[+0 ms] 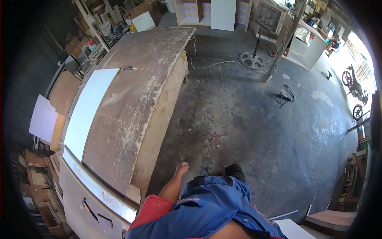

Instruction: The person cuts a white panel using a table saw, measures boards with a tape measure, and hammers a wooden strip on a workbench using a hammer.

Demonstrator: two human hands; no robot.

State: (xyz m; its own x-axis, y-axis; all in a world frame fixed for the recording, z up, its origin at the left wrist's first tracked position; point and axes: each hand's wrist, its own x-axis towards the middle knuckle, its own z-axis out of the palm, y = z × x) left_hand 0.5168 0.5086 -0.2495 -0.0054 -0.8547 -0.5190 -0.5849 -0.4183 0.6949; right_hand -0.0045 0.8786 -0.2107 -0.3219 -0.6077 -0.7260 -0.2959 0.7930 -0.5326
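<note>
My left hand [182,167] hangs at my side, low in the view, just right of the long workbench [131,115]. Its fingers look curled in, and nothing shows in them. The bare forearm comes out of a red sleeve. My right hand does not show; my blue shirt hides that side. On the bench lies a long white panel [89,109] along its left part. A small dark hand tool [128,68] rests by the panel's far corner. At the near end of the bench is a long metal-edged strip [97,185].
A corded tool [284,96] lies on the floor to the right. Farther off stand a round-based stand [252,61], a slanting post [284,44] and an open cabinet [191,14]. Cardboard and offcuts [41,175] crowd the left. A motorcycle [353,89] stands at the right.
</note>
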